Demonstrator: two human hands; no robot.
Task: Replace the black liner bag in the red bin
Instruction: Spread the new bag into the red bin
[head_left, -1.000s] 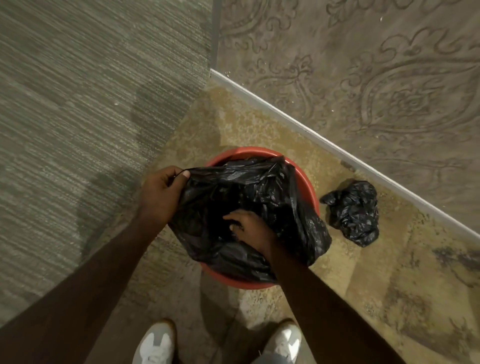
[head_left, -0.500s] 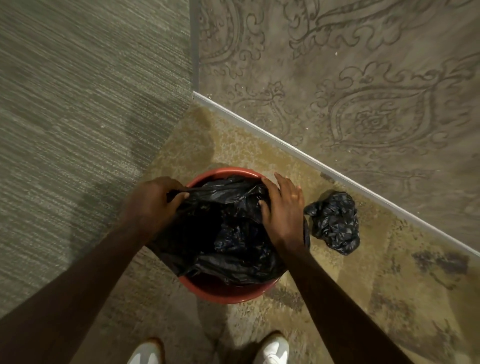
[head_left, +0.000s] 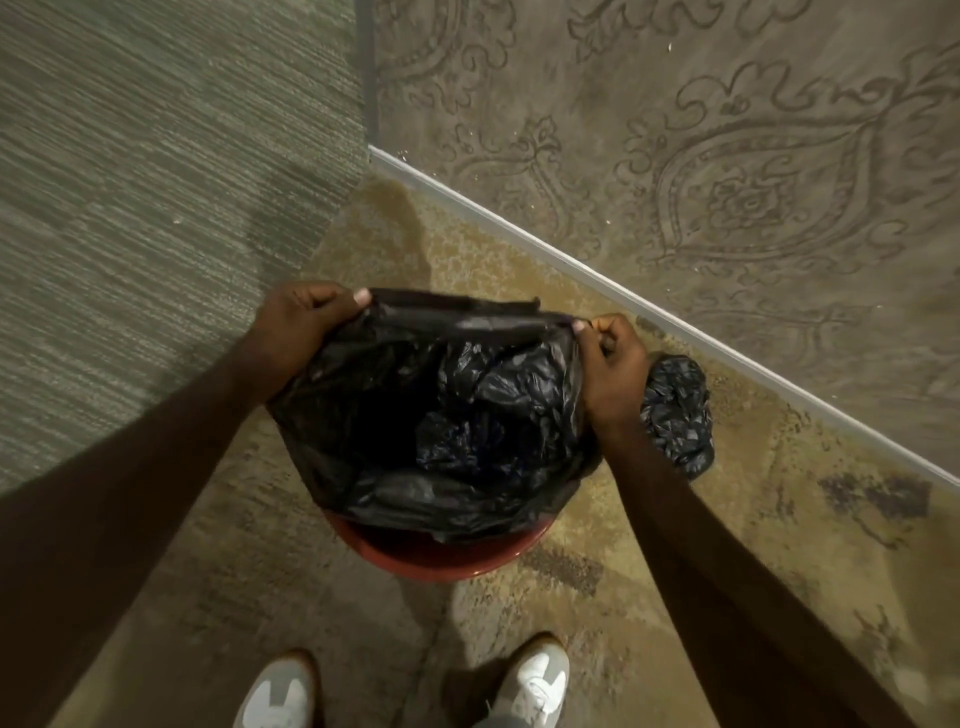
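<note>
A black liner bag (head_left: 447, 415) lies spread over the red bin (head_left: 441, 558), whose near rim alone shows below the plastic. My left hand (head_left: 298, 325) pinches the bag's top edge at its left end. My right hand (head_left: 610, 364) pinches the same edge at its right end. Between the two hands the edge runs taut across the far side of the bin. The bag's mouth gapes dark in the middle, with crumpled plastic inside.
A crumpled black bag (head_left: 675, 410) lies on the floor just right of the bin, partly behind my right wrist. Patterned walls meet in a corner (head_left: 366, 145) behind the bin. My two white shoes (head_left: 535, 683) stand at the near edge.
My right hand left the bag's inside and moved to the right end of its top edge. Both hands have pulled that edge apart and taut over the bin's far side.
</note>
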